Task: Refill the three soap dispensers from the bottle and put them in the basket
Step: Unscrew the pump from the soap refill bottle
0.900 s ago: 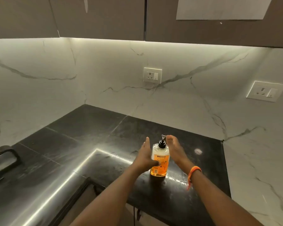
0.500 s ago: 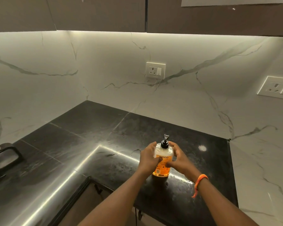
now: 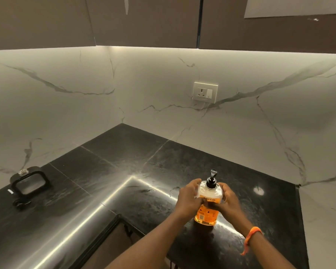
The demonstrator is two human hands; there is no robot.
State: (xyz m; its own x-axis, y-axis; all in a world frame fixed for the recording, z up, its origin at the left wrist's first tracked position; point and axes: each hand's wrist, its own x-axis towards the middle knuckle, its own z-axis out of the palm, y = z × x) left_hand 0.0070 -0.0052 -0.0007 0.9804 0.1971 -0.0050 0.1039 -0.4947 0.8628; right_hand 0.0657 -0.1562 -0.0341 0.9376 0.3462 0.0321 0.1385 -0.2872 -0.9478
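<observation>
Left hand: I have my left hand [image 3: 189, 199] wrapped around the near-left side of the soap dispenser [image 3: 209, 202], fingers curled on its label.
Right hand: my right hand [image 3: 227, 201] grips the opposite side, an orange band [image 3: 252, 235] on that wrist.
Dispenser: upright on the black counter [image 3: 124, 162], near the front edge, black pump [image 3: 211, 178] fitted, orange liquid filling roughly the lower half.
Surroundings: a dark framed object [image 3: 30, 182] sits far left; a wall socket [image 3: 205, 92] is behind.
Progress: I judge this an early stage; I see one dispenser only, and no refill bottle or basket in view, so refilling and basketing all appear left.
</observation>
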